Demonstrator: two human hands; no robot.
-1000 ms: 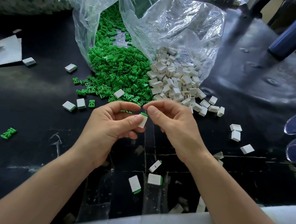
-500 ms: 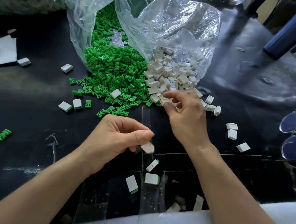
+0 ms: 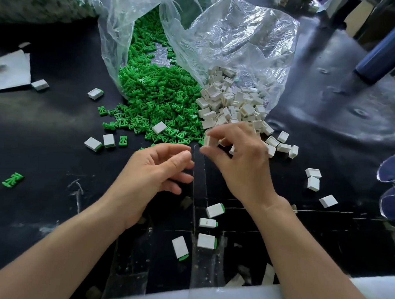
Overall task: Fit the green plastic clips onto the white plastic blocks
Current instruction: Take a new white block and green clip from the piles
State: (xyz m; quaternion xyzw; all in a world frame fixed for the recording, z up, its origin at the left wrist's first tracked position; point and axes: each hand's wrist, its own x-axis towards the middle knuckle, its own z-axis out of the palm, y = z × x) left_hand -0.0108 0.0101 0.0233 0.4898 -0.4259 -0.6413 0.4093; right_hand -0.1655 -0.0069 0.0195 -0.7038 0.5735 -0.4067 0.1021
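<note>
Hundreds of green clips [image 3: 158,94] and white blocks [image 3: 231,100] spill from clear plastic bags [image 3: 243,42] onto the black table [image 3: 56,123], just beyond my fingers. Glasses [image 3: 394,182] lie far to the right. Half a second ago my left fingers [image 3: 166,151] pinched a finished block [image 3: 215,210]; now they hang loosely curled, holding nothing, and it lies nearer me beside three others. My right fingers [image 3: 222,130] have come back from the white pile and pinch one white block [image 3: 206,140] between thumb and forefinger, just right of the left fingertips.
</note>
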